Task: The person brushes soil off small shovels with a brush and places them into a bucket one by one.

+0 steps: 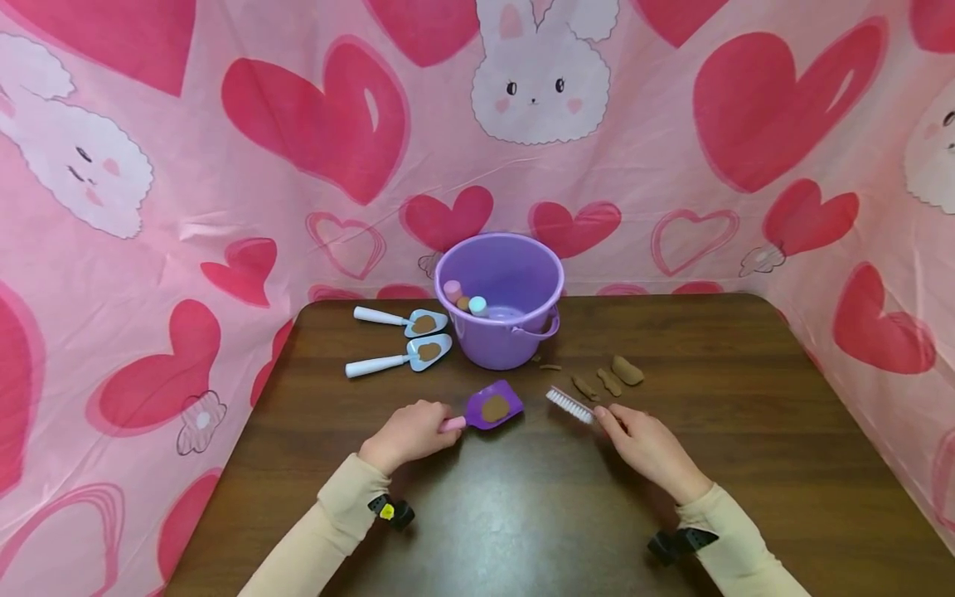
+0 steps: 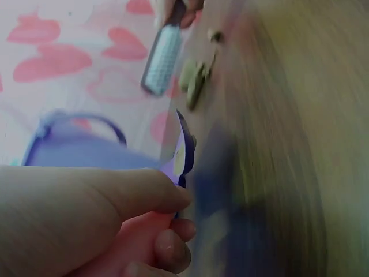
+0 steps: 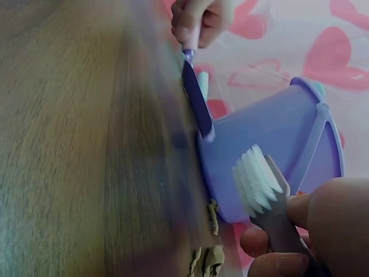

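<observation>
My left hand (image 1: pixel 414 431) grips the pink handle of a small purple shovel (image 1: pixel 515 398), its blade pointing right with a brown patch on it. In the right hand (image 1: pixel 651 448) is a brush (image 1: pixel 570 405), pinched by its handle, white bristles toward the shovel side. A gap separates brush and shovel. Several brown lumps (image 1: pixel 627 371) lie just beyond the brush; what they are made of I cannot tell. Behind stands a purple bucket (image 1: pixel 492 344) with its handle hanging down at the right. The right wrist view shows the brush's bristles (image 3: pixel 253 179) close up, apart from the table.
Left of the bucket lie two light-blue trowels, an upper one (image 1: pixel 442 318) and a lower one (image 1: pixel 440 342), both with white handles and brown patches. Pink and mint round-ended things (image 1: pixel 477 307) poke up inside the bucket. A pink heart-patterned cloth (image 1: pixel 642 157) surrounds the wooden table (image 1: pixel 746 431).
</observation>
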A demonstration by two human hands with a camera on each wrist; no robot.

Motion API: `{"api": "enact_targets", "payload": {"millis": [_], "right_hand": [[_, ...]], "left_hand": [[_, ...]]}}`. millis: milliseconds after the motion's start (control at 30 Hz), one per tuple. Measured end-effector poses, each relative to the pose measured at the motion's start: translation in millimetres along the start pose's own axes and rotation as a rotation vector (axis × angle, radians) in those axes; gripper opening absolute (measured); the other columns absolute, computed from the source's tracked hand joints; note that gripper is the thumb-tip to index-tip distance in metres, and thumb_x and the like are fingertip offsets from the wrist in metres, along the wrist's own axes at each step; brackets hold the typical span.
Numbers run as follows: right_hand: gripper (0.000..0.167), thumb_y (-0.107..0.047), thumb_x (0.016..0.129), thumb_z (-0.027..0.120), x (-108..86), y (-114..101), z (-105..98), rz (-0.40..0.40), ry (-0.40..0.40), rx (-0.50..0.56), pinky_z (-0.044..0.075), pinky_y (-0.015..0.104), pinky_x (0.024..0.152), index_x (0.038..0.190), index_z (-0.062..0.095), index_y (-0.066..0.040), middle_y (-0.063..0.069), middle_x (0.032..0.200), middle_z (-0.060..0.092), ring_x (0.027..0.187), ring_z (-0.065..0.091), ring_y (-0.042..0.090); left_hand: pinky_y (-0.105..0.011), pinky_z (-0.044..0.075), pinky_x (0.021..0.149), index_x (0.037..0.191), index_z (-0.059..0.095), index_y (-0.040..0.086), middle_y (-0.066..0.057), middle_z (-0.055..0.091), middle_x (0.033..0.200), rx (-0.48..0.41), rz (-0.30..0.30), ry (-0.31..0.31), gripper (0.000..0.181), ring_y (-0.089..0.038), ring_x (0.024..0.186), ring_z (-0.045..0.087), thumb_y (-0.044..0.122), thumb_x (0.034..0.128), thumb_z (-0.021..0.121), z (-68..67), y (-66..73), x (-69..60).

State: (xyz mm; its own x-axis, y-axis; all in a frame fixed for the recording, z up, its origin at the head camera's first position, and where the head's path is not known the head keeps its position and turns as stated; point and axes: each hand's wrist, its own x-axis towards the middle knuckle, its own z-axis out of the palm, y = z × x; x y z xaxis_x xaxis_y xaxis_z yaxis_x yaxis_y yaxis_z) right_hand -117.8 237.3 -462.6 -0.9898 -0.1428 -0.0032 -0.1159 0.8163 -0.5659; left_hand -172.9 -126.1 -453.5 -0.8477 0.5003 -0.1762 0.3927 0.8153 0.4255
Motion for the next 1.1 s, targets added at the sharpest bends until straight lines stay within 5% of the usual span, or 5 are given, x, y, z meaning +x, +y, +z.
{"api": "enact_targets", "payload": {"millis": [267,567,767,1100], "right_hand": [[0.033,-0.035,0.107,0.057,3.1,-9,2,-0.014,0.05,-0.012,0.034,0.03,0.056,0.082,0.057,-0.014,-0.004,0.065,0.042,0.058,0.042,0.013],[0.029,-0.032,0.102,0.067,6.4,-18,8,-0.084,0.079,-0.07,0.031,0.028,0.052,0.08,0.057,-0.015,-0.008,0.061,0.041,0.053,0.04,0.009],[0.035,-0.031,0.097,0.074,7.1,-19,8,-0.162,0.144,-0.152,0.026,0.028,0.048,0.075,0.051,-0.018,-0.009,0.059,0.034,0.05,0.033,0.008],[0.033,-0.039,0.098,0.072,4.5,-11,6,-0.084,0.211,-0.192,0.026,0.032,0.046,0.079,0.055,-0.018,-0.006,0.059,0.036,0.051,0.037,0.015]], "left_hand": [[-0.031,0.042,0.06,0.089,0.059,0.009,-0.001,0.051,0.072,-0.068,0.093,-0.048,0.014,-0.015,0.064,0.049,0.015,0.0941,0.071,4.6,39.4,14.7],[-0.029,0.043,0.058,0.077,0.058,0.011,0.003,0.046,0.067,-0.098,0.115,0.094,0.022,-0.014,0.059,0.047,0.014,0.0948,0.071,16.2,71.5,34.2],[-0.029,0.042,0.057,0.071,0.055,0.013,0.004,0.043,0.064,-0.129,0.107,0.162,0.029,-0.014,0.057,0.046,0.011,0.0937,0.072,20.6,81.3,36.2],[-0.029,0.044,0.058,0.069,0.057,0.013,0.004,0.046,0.062,-0.146,0.123,0.18,0.029,-0.013,0.056,0.047,0.01,0.0946,0.072,22.1,84.2,33.1]]}}
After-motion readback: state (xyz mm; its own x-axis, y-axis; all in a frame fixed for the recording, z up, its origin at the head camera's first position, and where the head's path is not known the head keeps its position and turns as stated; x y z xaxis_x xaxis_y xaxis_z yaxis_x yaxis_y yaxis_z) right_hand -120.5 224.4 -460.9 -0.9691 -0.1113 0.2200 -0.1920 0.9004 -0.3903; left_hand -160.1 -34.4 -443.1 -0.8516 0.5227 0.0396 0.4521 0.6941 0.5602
